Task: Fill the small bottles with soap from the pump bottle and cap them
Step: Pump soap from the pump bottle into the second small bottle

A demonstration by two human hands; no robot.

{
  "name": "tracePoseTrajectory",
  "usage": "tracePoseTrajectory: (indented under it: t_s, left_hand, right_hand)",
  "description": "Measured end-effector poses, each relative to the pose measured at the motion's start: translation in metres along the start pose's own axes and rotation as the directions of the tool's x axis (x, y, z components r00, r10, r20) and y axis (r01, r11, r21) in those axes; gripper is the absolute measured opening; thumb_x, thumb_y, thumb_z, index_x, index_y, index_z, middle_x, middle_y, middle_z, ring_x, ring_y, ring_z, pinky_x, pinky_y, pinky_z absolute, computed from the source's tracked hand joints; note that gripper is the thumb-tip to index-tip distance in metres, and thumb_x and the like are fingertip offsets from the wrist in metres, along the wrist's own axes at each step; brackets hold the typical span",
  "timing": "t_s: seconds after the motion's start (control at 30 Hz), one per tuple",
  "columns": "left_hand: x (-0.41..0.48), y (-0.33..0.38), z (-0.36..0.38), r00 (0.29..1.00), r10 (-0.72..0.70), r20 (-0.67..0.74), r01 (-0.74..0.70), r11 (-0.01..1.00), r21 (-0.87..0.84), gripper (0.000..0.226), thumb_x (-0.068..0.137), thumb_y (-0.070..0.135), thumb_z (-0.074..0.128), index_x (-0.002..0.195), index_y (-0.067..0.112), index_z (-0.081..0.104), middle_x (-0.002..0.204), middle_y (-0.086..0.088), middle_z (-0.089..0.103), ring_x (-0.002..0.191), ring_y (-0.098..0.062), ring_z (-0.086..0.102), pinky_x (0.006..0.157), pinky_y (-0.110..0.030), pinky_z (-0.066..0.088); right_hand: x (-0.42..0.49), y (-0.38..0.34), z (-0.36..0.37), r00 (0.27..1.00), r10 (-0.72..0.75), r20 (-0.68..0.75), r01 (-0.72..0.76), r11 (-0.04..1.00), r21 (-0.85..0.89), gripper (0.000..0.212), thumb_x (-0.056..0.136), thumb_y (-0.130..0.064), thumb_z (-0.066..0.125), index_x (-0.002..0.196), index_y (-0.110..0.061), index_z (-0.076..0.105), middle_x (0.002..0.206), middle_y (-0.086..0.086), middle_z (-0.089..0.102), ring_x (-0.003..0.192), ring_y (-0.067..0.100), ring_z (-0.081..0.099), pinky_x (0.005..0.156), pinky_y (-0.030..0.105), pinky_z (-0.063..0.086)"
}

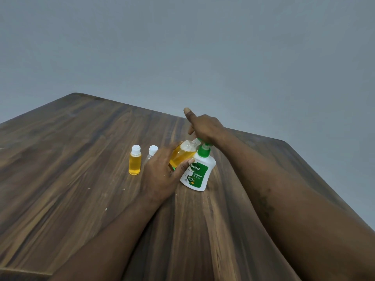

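A white pump bottle (197,172) with a green collar and label stands on the wooden table (71,159). My right hand (205,127) rests on top of its green pump head, thumb stretched out. My left hand (162,175) grips a small clear bottle (182,154), partly full of yellow soap, tilted with its open neck at the pump spout. To the left stand two capped small bottles: one full of yellow soap (135,162), and a clear one (152,152) half hidden behind my left hand.
The table's far edge runs close behind the bottles, with a plain grey wall (182,47) beyond. A few small white specks lie on the wood in front of the capped bottles.
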State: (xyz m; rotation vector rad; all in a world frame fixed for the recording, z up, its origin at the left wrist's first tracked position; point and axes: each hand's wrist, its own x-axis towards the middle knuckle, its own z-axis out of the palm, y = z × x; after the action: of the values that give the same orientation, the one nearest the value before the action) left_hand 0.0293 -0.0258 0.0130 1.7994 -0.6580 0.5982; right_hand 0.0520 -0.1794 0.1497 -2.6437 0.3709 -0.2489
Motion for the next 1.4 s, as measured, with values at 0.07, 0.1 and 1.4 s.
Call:
tracePoseTrajectory:
  t_s: [0.07, 0.1, 1.4]
  left_hand:
    - [0.000, -0.001, 0.000, 1.000, -0.004, 0.004, 0.004, 1.000, 0.016, 0.055, 0.093, 0.059, 0.065, 0.135, 0.025, 0.059, 0.119, 0.007, 0.071, 0.100, -0.006, 0.062, 0.078, -0.027, 0.053]
    - [0.000, -0.002, 0.000, 1.000, -0.002, 0.009, 0.002, 1.000, 0.025, 0.055, 0.093, 0.060, 0.064, 0.135, 0.024, 0.060, 0.119, 0.006, 0.071, 0.100, -0.008, 0.063, 0.079, -0.030, 0.055]
    - [0.000, -0.003, -0.001, 1.000, -0.016, 0.023, 0.015, 0.999, 0.051, 0.054, 0.093, 0.060, 0.066, 0.137, 0.029, 0.057, 0.116, 0.009, 0.070, 0.093, -0.007, 0.061, 0.074, -0.031, 0.053]
  right_hand:
    - [-0.002, 0.002, 0.008, 0.999, 0.019, 0.047, -0.018, 1.000, -0.024, 0.087, 0.102, -0.074, 0.014, 0.099, -0.014, 0.077, 0.106, 0.000, 0.071, 0.102, 0.022, 0.063, 0.104, 0.046, 0.047]
    - [-0.003, 0.003, 0.010, 0.998, 0.024, 0.055, -0.023, 0.999, -0.024, 0.086, 0.103, -0.073, 0.014, 0.100, -0.014, 0.076, 0.106, 0.000, 0.069, 0.104, 0.022, 0.063, 0.106, 0.046, 0.046]
    - [-0.002, -0.007, -0.013, 1.000, 0.020, 0.006, -0.020, 0.999, 0.042, 0.089, 0.095, -0.084, 0.014, 0.088, -0.018, 0.074, 0.099, 0.007, 0.076, 0.093, 0.023, 0.068, 0.096, 0.045, 0.052]
